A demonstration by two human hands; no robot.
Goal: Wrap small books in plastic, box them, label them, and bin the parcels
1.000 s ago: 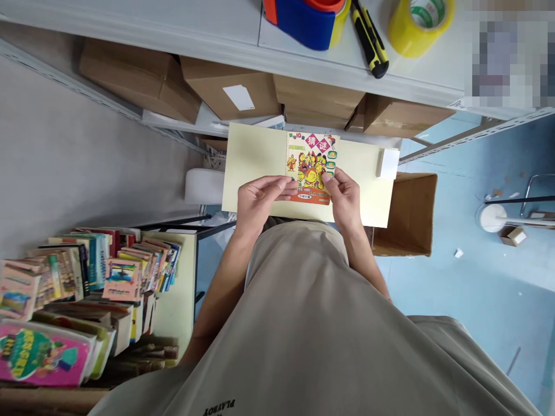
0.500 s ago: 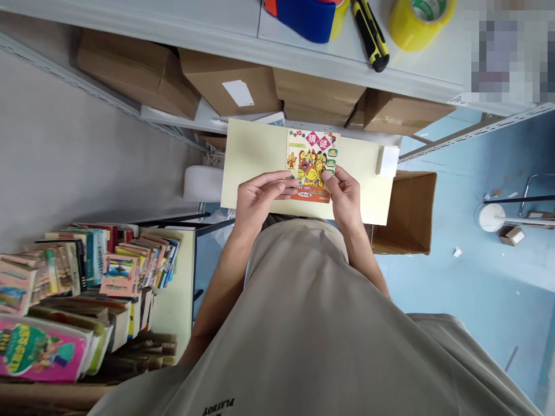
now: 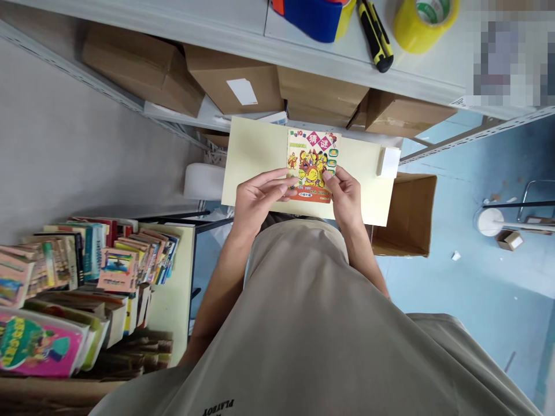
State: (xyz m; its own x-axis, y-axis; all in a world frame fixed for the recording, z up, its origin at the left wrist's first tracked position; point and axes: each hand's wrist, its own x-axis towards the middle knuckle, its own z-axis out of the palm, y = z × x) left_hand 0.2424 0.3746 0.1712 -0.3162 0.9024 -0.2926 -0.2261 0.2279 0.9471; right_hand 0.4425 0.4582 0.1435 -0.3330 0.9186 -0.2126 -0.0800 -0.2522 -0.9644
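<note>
A small comic-style booklet [image 3: 310, 156] with a bright cover of yellow cartoon figures and a red-orange bottom band lies face up over the pale yellow board [image 3: 255, 150]. My right hand [image 3: 346, 193] grips its lower right edge, thumb on top of the cover and the other fingers out of sight beneath. My left hand [image 3: 260, 196] is at the lower left corner, its fingers stretched out and slightly apart, their tips over the cover. A small white block [image 3: 389, 162] rests at the board's right end.
Above the board, cardboard boxes [image 3: 234, 81] line a shelf. A box cutter [image 3: 375, 37] and yellow tape roll [image 3: 422, 29] lie on the upper surface. An open carton [image 3: 410, 216] stands right of the board. Many books [image 3: 119, 268] are packed at lower left.
The view has shifted slightly. Both hands and the booklet hold nearly the same place, with the left fingers only a little moved on the cover.
</note>
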